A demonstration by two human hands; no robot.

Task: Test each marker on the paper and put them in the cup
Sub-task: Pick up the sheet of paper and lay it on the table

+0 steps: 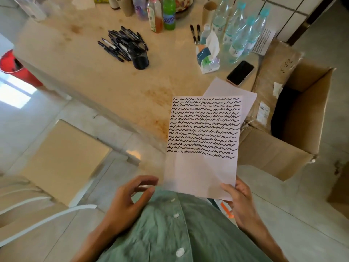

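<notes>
Clutter rings the black mesh pen cup [140,58], which sits mid-way on the beige stone table [85,76]: pile of loose black markers [119,43] touching it on its far-left side, two more black markers [195,34] lying well to its right, next to a torn white-and-blue tissue pack [207,55]. Cluster of clear plastic water bottles w/ teal caps [239,33] stands right of the tissue pack; green and orange drink bottles [162,16] stand beyond the cup, w/ cardboard tubes [208,11] near them. Black smartphone [240,72] lies face up, right of the cup & nearer the table edge. Blank white sheets [234,91] lie just beside the phone.

White paper sheet covered in rows of black squiggles [204,140] is held in the air, well nearer than the cup, off the table edge. Right hand [239,201] pinches its lower right corner, thumb on top. Left hand [130,197] holds nothing, fingers loosely curled, close to the sheet's lower left corner but apart from it.

Table top is stained w/ brownish blotches; floor is pale tile. Open brown cardboard box [302,114] sits on the floor, right of the table; inside too dark to tell contents. Cup contents can't be made out. Red plastic cup [13,65] pokes in far left of the pen cup.
</notes>
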